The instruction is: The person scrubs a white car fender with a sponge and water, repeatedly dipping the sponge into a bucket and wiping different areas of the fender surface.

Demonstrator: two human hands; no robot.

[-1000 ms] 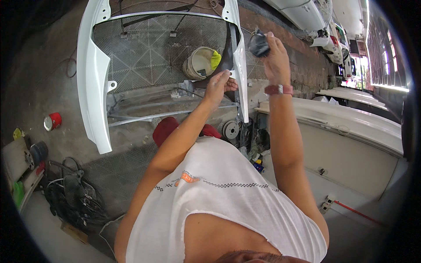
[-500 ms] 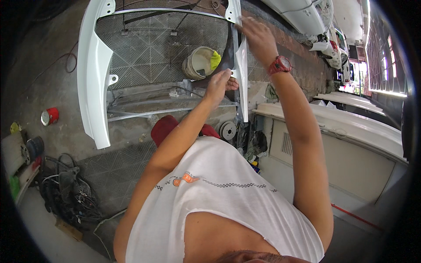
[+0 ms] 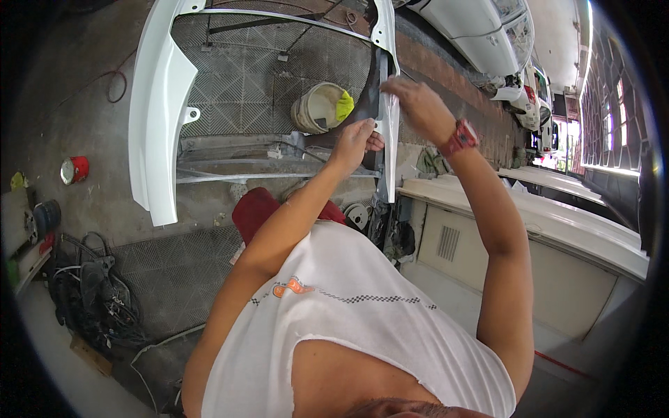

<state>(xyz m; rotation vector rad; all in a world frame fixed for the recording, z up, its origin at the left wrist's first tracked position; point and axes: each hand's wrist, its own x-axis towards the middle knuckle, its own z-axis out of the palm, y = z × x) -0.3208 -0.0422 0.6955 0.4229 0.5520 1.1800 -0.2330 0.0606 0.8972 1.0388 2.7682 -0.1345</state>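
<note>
- Wears a white shirt (image 3: 334, 275) on the near side of the white frame (image 3: 155, 125), with a red watch (image 3: 463, 136) on the right wrist.
- Has a dark heap of hoses and cables (image 3: 90, 292) on the floor, nearer than the frame and to its left.
- Has maroon cloth (image 3: 252, 212) just short of the frame, beside the left forearm.
- Has a long pale panel (image 3: 512, 258) with a vent, near and to the right of the frame.
- Grips a small tab on the inner edge of the frame's right limb with the left hand (image 3: 357, 143), thumb and fingers closed there.
- Holds the right hand (image 3: 421, 108) at the same limb, farther along, fingers bent and blurred; cannot tell about contact or any held thing.
- Looks through the frame's opening to a pale bucket (image 3: 303, 111) with a yellow-green cloth (image 3: 344, 104) at its rim.
- Shows a red can (image 3: 79, 168) on the floor, left of the frame.
- Looks beyond the frame's right limb to white cars (image 3: 467, 31).
</note>
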